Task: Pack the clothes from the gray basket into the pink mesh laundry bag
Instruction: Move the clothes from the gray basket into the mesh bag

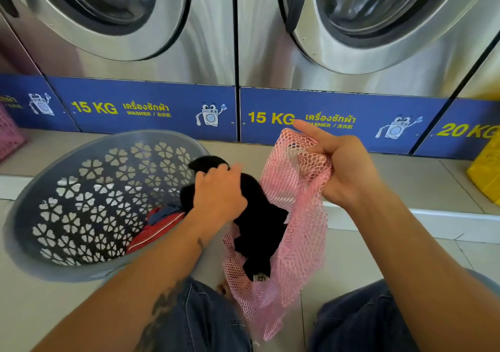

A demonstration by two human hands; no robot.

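Left hand (220, 192): my fingers clamped on the black garment (257, 224).
Right hand (343, 168): fist bunched on the pink mesh bag (295, 243) rim, holding it up.
Garment: long axis hangs down, lower end already in the bag mouth.
Gray basket (81, 205): left of me, tipped; red clothes (159, 230) remain.
Next, I judge: push straight down.

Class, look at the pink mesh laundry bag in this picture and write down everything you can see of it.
The pink mesh laundry bag is a soft net of open, honeycomb-like holes, limp and crumpled. The right hand grips its bunched top rim and holds it up, so it hangs down between the person's knees. Its mouth opens toward the round gray plastic basket. The left hand is pushing a black garment into it; part already lies inside, showing dark through the mesh.
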